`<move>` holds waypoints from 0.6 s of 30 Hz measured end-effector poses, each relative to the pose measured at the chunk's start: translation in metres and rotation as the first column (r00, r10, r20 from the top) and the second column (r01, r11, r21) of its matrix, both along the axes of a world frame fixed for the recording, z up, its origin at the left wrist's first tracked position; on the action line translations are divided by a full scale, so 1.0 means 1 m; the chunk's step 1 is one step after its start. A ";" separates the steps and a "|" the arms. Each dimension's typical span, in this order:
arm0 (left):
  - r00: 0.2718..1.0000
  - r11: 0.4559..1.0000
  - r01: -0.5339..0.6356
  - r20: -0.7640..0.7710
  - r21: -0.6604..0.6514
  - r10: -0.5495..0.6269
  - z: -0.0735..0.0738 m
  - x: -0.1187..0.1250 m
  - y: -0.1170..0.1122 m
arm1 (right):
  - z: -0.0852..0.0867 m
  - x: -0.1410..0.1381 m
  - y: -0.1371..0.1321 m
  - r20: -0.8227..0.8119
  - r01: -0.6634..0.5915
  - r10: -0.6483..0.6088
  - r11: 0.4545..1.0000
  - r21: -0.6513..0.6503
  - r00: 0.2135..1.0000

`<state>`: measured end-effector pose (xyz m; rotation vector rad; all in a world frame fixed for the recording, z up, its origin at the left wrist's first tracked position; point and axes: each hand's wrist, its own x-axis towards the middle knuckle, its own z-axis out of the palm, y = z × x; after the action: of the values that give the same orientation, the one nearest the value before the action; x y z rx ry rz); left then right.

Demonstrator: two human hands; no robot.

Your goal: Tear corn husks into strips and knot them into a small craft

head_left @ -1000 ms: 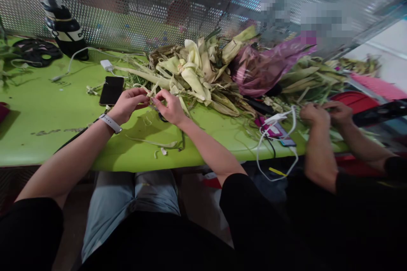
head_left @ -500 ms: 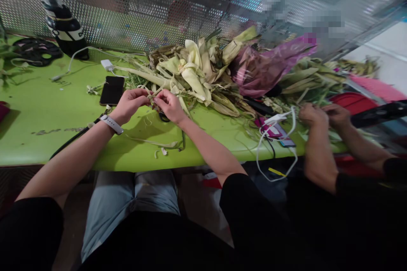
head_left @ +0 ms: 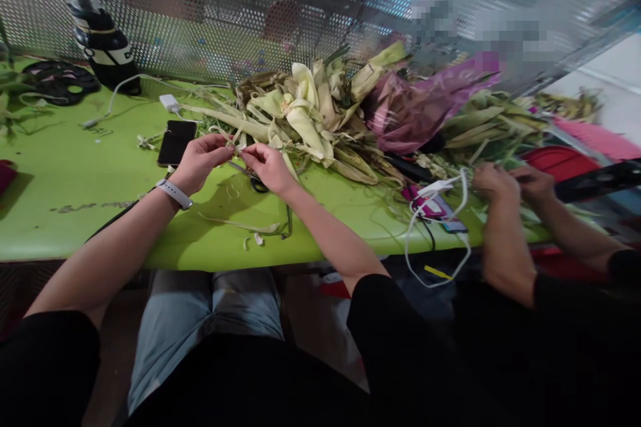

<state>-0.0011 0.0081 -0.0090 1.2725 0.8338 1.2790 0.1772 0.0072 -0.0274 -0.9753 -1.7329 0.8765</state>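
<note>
My left hand, with a white watch on its wrist, pinches one end of a thin pale husk strip above the green table. My right hand pinches the other end, a few centimetres away. Both hands hover just in front of a large heap of corn husks. Loose husk strips lie on the table below my wrists.
A black phone lies left of my hands, with a white charger and cable behind it. A pink plastic bag sits in the husks. A co-worker's hands work at the right, beside another phone with white cable. A perforated metal screen backs the table.
My hands have drawn slightly apart, stretching the strip between them. The co-worker's hands shifted a little.
</note>
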 end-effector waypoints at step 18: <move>0.854 0.972 0.016 -0.508 0.236 0.109 0.010 -0.004 -0.006 | 0.005 0.008 -0.001 0.318 0.085 -0.332 0.799 0.595 0.888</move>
<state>-0.0050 0.0026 0.0015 1.8456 1.1204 1.1015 0.1850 0.0062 -0.0221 -0.9510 -2.0120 -0.0346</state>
